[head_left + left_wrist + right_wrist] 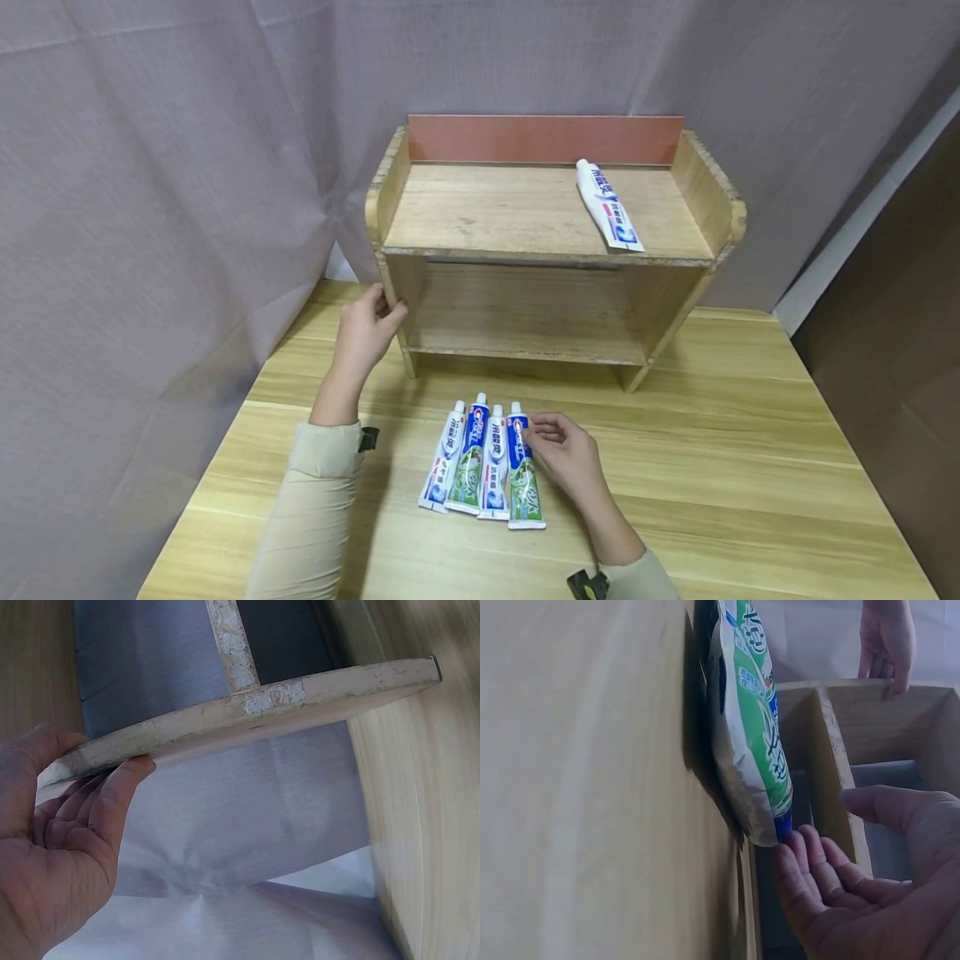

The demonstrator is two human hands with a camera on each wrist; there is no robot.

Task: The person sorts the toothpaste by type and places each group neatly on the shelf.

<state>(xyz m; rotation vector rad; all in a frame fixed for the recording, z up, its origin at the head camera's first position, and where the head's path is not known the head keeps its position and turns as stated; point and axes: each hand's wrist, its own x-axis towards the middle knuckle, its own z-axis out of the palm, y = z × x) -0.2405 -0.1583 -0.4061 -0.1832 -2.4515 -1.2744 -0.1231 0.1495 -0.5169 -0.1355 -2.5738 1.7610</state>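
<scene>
My left hand point(367, 329) pinches the left side panel of a small wooden shelf point(510, 312) between thumb and fingers; the left wrist view shows the panel's edge point(202, 724) in that grip. Several toothpaste tubes lie side by side in front of the shelf. The rightmost is a blue and green toothpaste tube point(525, 483), with a white one point(493, 475) next to it. My right hand point(567, 454) is at the right edge of the rightmost tube, its fingers loosely bent and the thumb apart. In the right wrist view its fingertips point(787, 859) are right by that tube point(761, 742).
Another white toothpaste tube point(609, 208) lies on the shelf's upper board, right of centre. Further left in the row are a blue and green tube point(471, 458) and a white tube point(442, 462). Grey cloth point(187, 167) hangs behind the wooden table point(750, 467).
</scene>
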